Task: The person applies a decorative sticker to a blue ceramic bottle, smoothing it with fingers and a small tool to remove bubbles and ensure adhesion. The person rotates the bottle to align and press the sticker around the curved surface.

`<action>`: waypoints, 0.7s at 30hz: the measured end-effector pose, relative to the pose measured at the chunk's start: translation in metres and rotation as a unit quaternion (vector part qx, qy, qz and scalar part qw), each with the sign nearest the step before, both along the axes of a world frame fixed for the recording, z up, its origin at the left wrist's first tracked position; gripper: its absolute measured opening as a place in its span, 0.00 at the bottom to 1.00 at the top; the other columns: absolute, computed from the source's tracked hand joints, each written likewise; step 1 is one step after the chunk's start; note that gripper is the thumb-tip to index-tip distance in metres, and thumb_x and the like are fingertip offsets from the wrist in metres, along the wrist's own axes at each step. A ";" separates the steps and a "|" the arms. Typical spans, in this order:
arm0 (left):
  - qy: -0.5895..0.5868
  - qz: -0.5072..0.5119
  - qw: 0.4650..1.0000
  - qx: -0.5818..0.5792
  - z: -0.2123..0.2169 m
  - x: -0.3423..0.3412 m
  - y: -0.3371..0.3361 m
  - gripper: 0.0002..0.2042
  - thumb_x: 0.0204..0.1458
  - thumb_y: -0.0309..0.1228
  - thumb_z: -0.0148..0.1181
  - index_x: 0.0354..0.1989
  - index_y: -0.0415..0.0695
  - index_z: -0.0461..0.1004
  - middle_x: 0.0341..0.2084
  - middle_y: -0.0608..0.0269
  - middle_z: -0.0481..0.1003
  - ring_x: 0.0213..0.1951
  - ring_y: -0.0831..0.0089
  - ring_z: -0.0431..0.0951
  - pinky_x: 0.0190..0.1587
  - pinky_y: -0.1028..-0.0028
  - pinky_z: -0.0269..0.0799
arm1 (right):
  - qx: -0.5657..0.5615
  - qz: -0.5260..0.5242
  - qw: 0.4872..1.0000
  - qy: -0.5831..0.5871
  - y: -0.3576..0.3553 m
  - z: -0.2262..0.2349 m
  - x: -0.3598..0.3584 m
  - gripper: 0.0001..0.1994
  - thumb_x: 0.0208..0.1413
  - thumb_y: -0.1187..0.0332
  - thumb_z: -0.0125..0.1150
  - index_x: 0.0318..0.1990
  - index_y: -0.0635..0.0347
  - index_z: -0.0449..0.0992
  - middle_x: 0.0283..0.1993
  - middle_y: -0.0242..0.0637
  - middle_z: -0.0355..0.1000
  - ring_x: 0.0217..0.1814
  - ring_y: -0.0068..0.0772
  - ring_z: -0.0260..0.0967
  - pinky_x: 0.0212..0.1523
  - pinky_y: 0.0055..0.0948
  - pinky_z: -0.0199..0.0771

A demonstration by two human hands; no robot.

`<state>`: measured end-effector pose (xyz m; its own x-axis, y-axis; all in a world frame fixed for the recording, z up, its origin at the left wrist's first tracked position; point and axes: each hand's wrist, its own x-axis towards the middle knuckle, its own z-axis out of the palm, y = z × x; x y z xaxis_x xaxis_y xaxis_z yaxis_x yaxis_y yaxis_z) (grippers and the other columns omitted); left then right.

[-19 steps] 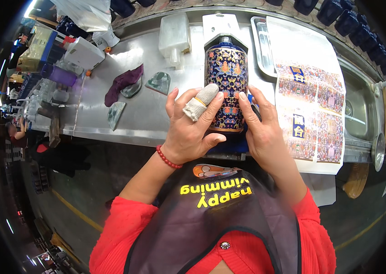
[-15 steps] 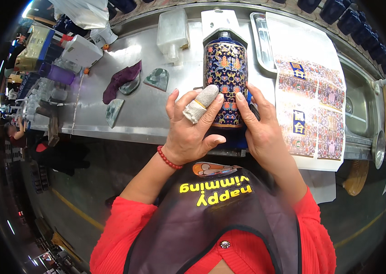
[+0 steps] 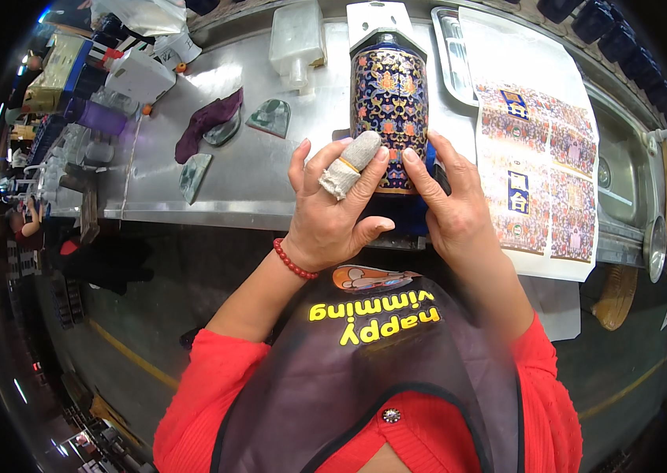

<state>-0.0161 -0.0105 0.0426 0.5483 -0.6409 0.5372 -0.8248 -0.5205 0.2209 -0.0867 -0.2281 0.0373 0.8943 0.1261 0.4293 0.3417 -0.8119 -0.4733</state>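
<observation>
At the far left end of the steel counter (image 3: 270, 169): a white box-like device (image 3: 140, 75) beside a purple container (image 3: 101, 118), with a clear plastic bag (image 3: 144, 12) above them near the back edge. Next along, toward the middle: a dark maroon cloth (image 3: 206, 122) draped over one greyish wedge-shaped pad (image 3: 223, 132), a second such pad (image 3: 270, 118) just beside it, a third (image 3: 193, 175) nearer the front edge. At the back edge, a translucent white plastic jug (image 3: 296, 35). Around the middle of the counter, close to its front edge: a tall vase (image 3: 390, 106), dark blue with a dense gold and red floral pattern, lying or tilted with its neck pointing toward the back edge, against a white card (image 3: 377, 16). Left hand (image 3: 333, 213) against the vase's lower left side, fingers spread, one fingertip wrapped in a grey cloth cot (image 3: 349, 162) and pressed on the decorated surface; red bead bracelet (image 3: 294, 262) on that wrist. Right hand (image 3: 448, 201) cupping the vase's lower right side, fingers curled against it, thumb on the front. Both hands touching the vase, together holding it. Just right of the vase, a shallow metal tray (image 3: 452, 55) at the back edge, then a large white sheet of printed decals (image 3: 538, 150) reaching over the front edge. At the far right, a steel sink (image 3: 625, 173) set into the counter.
</observation>
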 end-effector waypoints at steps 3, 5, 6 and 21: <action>-0.004 0.002 1.000 0.005 0.000 -0.005 0.001 0.36 0.64 0.63 0.42 0.66 0.45 0.74 0.62 0.60 0.73 0.63 0.59 0.64 0.72 0.47 0.40 | 0.007 0.005 1.000 -0.006 -0.001 -0.007 -0.005 0.37 0.49 0.85 0.57 0.69 0.47 0.71 0.71 0.55 0.59 0.66 0.58 0.63 0.65 0.49 0.66; -0.007 -0.002 1.000 0.008 -0.001 -0.009 0.002 0.36 0.65 0.63 0.42 0.66 0.45 0.74 0.62 0.60 0.73 0.64 0.60 0.64 0.72 0.47 0.40 | 0.017 0.012 1.000 -0.020 -0.001 -0.014 -0.008 0.36 0.49 0.85 0.58 0.69 0.48 0.71 0.71 0.55 0.59 0.66 0.59 0.63 0.65 0.49 0.66; 0.000 -0.003 1.000 0.011 -0.002 -0.009 0.002 0.36 0.65 0.63 0.42 0.66 0.45 0.74 0.62 0.60 0.73 0.64 0.60 0.64 0.72 0.47 0.40 | -0.002 0.016 1.000 -0.010 -0.002 -0.017 -0.008 0.36 0.49 0.85 0.58 0.69 0.48 0.71 0.71 0.56 0.59 0.66 0.59 0.63 0.66 0.49 0.66; 0.045 0.006 0.995 -0.088 -0.015 -0.012 0.005 0.37 0.56 0.50 0.65 0.70 0.40 0.65 0.61 0.51 0.72 0.63 0.51 0.64 0.72 0.46 0.40 | -0.065 0.103 0.982 -0.145 -0.020 0.042 0.037 0.16 0.46 0.80 0.71 0.44 0.59 0.77 0.40 0.39 0.74 0.38 0.45 0.70 0.38 0.40 0.69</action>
